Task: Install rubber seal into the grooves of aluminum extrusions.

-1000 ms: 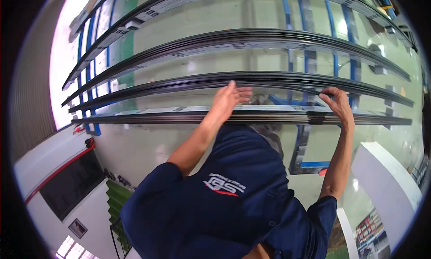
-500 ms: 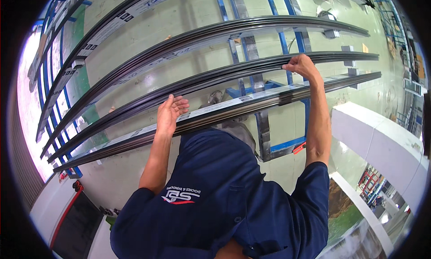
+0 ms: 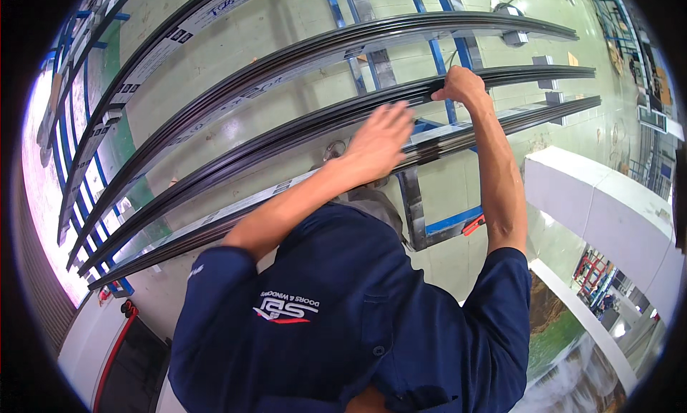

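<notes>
Long dark metal profiles lie in bundles side by side across blue racks in front of me. My right hand (image 3: 461, 86) is closed around the second-nearest profile bundle (image 3: 537, 74), right of its middle. My left hand (image 3: 381, 140), slightly blurred, has its fingers stretched out and holds nothing. It hovers over the space between that bundle and the nearest profile bundle (image 3: 551, 114), which has a pale printed film along it. The left forearm passes over part of the nearest bundle and hides it.
Farther off lie another profile bundle (image 3: 429, 25) and a film-covered profile (image 3: 154, 62). A blue rack frame (image 3: 454, 221) with a red-handled object (image 3: 473, 225) stands close to my body. At the right is a large white block-like structure (image 3: 601, 202).
My left hand has swung right and forward, from beside the nearest bundle to near my right hand. The right hand stays closed on the second bundle; the whole view has shifted a little.
</notes>
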Demonstrator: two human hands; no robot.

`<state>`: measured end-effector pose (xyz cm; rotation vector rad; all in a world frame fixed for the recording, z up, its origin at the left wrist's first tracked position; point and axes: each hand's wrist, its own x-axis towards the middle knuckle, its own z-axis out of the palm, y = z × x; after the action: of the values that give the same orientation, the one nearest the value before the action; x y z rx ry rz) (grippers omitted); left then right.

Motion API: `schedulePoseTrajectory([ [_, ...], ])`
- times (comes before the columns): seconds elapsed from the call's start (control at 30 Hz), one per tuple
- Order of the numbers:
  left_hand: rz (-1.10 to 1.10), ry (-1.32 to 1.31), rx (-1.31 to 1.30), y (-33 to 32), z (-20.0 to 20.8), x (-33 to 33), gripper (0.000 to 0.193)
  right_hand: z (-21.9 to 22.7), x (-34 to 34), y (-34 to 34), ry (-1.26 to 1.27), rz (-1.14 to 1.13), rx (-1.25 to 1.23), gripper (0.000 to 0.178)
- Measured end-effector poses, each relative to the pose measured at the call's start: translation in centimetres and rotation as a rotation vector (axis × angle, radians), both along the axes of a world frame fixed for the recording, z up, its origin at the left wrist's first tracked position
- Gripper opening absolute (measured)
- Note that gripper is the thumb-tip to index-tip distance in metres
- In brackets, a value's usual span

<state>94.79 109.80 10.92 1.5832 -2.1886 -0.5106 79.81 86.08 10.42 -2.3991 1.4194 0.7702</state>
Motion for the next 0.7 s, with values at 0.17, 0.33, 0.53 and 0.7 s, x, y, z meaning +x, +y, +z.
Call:
schedulePoseTrajectory([
  [0.17,0.053,-0.097,-0.115,-4.4,-4.7,-4.8,0.07,-1.1,-1.0,-0.4,-0.06,0.067,-0.055,0.055],
  [0.33,0.13,-0.122,-0.087,-3.5,-4.4,-5.1,0.069,-0.9,-0.9,-1.2,-0.071,-0.011,0.153,0.054],
  [0.53,0.368,-0.193,0.063,7.7,-3.5,0.9,0.064,-0.7,-1.1,-0.5,-0.107,-0.011,0.076,0.042],
  [0.7,0.615,-0.202,0.073,14.4,-2.4,4.6,0.054,-2.7,-1.7,-1.4,-0.222,0.059,0.117,0.041],
])
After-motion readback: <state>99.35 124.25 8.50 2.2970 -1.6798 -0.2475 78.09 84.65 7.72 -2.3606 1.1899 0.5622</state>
